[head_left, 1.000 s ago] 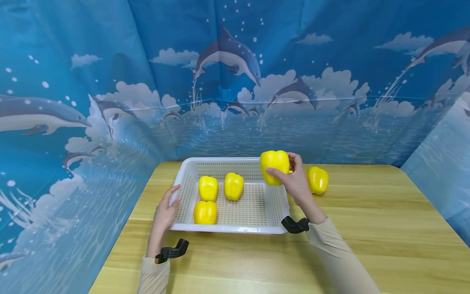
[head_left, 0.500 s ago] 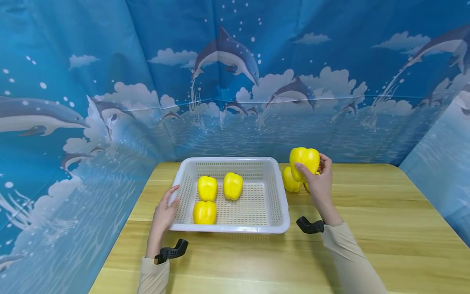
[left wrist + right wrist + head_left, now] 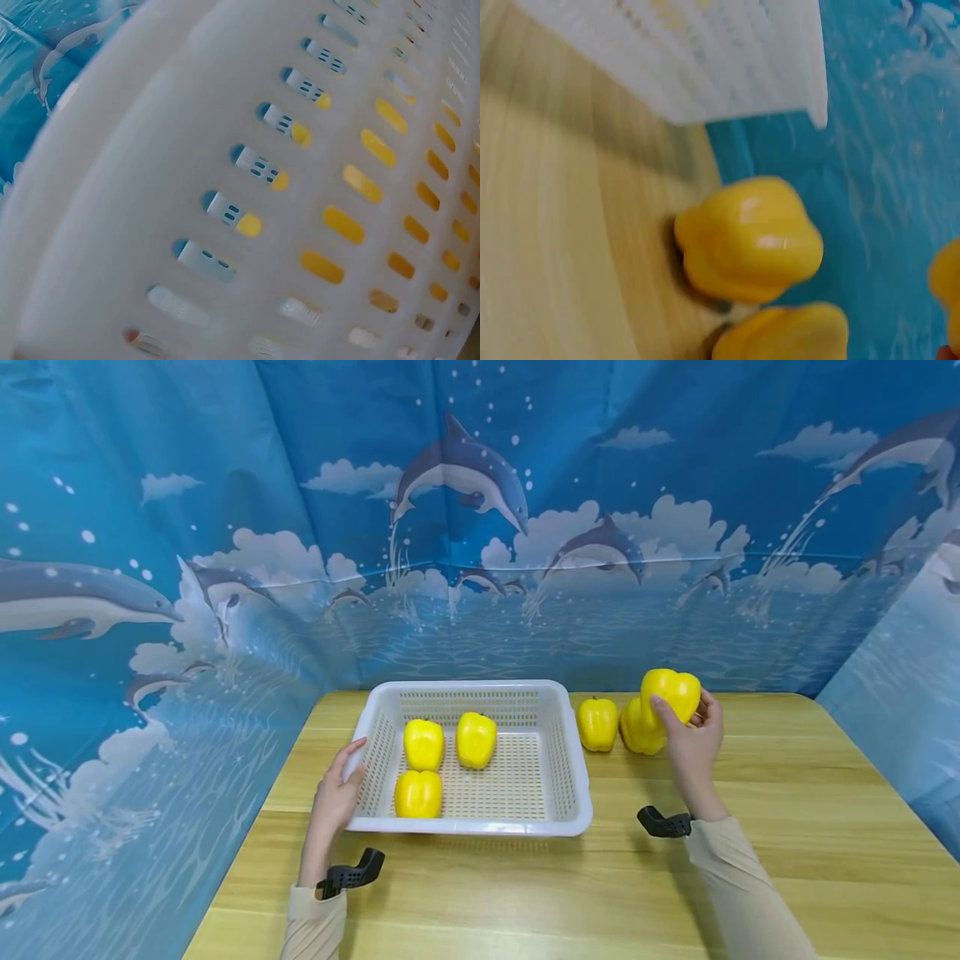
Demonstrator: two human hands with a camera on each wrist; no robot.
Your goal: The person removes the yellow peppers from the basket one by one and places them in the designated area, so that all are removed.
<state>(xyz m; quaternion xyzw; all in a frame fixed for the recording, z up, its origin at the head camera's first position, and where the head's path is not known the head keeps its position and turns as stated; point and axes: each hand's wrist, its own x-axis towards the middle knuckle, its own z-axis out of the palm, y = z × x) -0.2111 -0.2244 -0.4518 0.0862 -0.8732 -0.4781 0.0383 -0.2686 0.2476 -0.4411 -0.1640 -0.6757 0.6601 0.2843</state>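
Observation:
My left hand (image 3: 336, 793) holds the left rim of a white perforated plastic basket (image 3: 468, 827), with fingertips and thumb at the edge. The left wrist view is filled by the basket's slotted wall (image 3: 172, 187), yellow showing through some slots. To the basket's right, my right hand (image 3: 693, 747) grips a yellow bell pepper (image 3: 678, 692), raised above the table. This pepper overlaps another yellow bell pepper (image 3: 641, 731) standing behind it. Beside that stands one more yellow bell pepper (image 3: 597, 724), close to the basket. Only the held pepper's edge (image 3: 949, 289) shows in the right wrist view.
Inside the basket, three yellow bell peppers sit toward the left: one at the back left (image 3: 423, 744), one near the middle (image 3: 476, 740) and one at the front (image 3: 418, 794). A wooden table (image 3: 510, 902) carries everything. Behind it hangs a blue dolphin-print curtain (image 3: 450, 627).
My right hand has carried its bell pepper rightward, from over the basket's right side to beyond the two peppers on the table. My left hand and the basket have stayed put.

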